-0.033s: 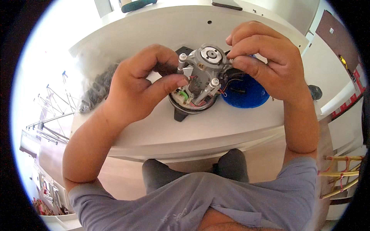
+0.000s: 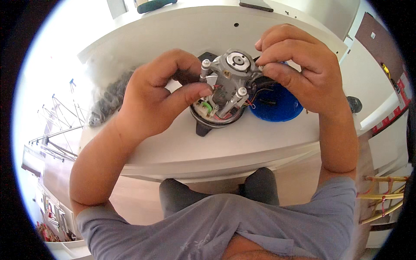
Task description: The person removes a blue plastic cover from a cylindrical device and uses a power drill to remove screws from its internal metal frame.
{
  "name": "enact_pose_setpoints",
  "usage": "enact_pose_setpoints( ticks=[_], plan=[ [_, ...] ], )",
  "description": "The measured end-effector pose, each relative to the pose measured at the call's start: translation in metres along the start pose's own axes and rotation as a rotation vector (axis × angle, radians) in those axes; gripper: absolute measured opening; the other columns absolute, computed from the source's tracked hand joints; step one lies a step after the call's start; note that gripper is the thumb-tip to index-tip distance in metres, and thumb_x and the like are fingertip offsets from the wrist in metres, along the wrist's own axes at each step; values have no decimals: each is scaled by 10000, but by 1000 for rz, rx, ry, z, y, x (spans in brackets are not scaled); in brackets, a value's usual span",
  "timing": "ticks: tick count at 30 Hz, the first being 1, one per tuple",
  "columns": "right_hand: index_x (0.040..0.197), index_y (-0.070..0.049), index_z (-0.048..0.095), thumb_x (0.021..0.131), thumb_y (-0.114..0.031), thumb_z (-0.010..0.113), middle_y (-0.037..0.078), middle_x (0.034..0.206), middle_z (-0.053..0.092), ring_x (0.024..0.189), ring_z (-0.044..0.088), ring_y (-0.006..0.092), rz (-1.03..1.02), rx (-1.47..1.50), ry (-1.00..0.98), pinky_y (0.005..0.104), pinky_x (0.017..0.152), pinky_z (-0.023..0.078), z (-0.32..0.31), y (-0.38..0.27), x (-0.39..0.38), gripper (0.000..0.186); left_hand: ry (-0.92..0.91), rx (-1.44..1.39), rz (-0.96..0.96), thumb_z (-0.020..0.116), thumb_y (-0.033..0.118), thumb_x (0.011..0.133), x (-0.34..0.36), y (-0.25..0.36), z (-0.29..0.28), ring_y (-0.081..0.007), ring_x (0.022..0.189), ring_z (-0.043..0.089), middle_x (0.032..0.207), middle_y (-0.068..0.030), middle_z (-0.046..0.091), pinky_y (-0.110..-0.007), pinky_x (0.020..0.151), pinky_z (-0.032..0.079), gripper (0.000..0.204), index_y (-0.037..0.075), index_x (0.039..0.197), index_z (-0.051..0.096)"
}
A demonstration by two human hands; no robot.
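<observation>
A motor assembly [image 2: 229, 93] stands upright on the white table, with a grey metal bracket on top, silver posts with bolts, coloured wires and a black footed base. My left hand [image 2: 167, 93] is closed at its left side, thumb and fingers about a silver post, the fingertips partly hidden behind it. At the bracket's right arm, my right hand [image 2: 299, 65] makes a pinch with thumb and forefinger. Whatever sits between those fingertips is too small to make out. Right behind the assembly, a blue bowl [image 2: 281, 108] holds small dark parts, partly below my right hand.
On the left of the white table [image 2: 173, 149] lies a clear plastic bag [image 2: 108, 97] of dark pieces. A dark green object [image 2: 156, 5] and a flat dark device [image 2: 255, 5] rest on the far ledge. A small black round part [image 2: 355, 104] sits past my right wrist.
</observation>
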State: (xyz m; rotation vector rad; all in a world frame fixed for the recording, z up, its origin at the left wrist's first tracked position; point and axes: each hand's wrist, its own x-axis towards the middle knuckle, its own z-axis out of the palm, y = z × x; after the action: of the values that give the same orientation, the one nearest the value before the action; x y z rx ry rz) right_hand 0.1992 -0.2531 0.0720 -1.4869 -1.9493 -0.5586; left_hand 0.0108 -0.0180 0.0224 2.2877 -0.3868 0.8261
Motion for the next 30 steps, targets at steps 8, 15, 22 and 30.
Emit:
enact_pose_setpoints(
  ticks=[8, 15, 22, 30],
  plan=[
    [995, -22, 738, 933, -171, 744, 126, 1031, 696, 1009, 676, 246, 0, 8, -27, 336, 881, 529, 0, 5, -1, 162, 6, -94, -61, 800, 43, 900, 0, -9, 2, -82, 880, 639, 971, -14, 668, -251, 770, 548, 280, 35, 1118, 625],
    [1042, -17, 735, 933, -168, 745, 130, 1057, 704, 1044, 671, 240, -2, 68, -23, 338, 912, 522, -3, 9, -2, 186, 44, -241, -207, 800, 76, 911, 0, -4, 5, -59, 866, 622, 932, 12, 665, -239, 785, 529, 246, 43, 1094, 638],
    [1131, -17, 743, 921, -162, 757, 131, 1077, 716, 1034, 674, 229, 5, -6, -28, 339, 918, 525, -2, 9, -1, 256, 40, -219, -311, 772, 70, 935, 4, -3, -1, -55, 875, 632, 952, 8, 686, -223, 778, 523, 229, 47, 1120, 640],
    [1219, 0, 716, 962, -258, 721, 125, 1000, 707, 929, 668, 229, 204, 154, -32, 330, 829, 523, 6, 10, -5, 364, 112, -358, -232, 776, 119, 932, 3, -21, 7, -109, 837, 664, 976, -33, 735, -261, 743, 547, 293, 53, 1177, 629]
  ],
)
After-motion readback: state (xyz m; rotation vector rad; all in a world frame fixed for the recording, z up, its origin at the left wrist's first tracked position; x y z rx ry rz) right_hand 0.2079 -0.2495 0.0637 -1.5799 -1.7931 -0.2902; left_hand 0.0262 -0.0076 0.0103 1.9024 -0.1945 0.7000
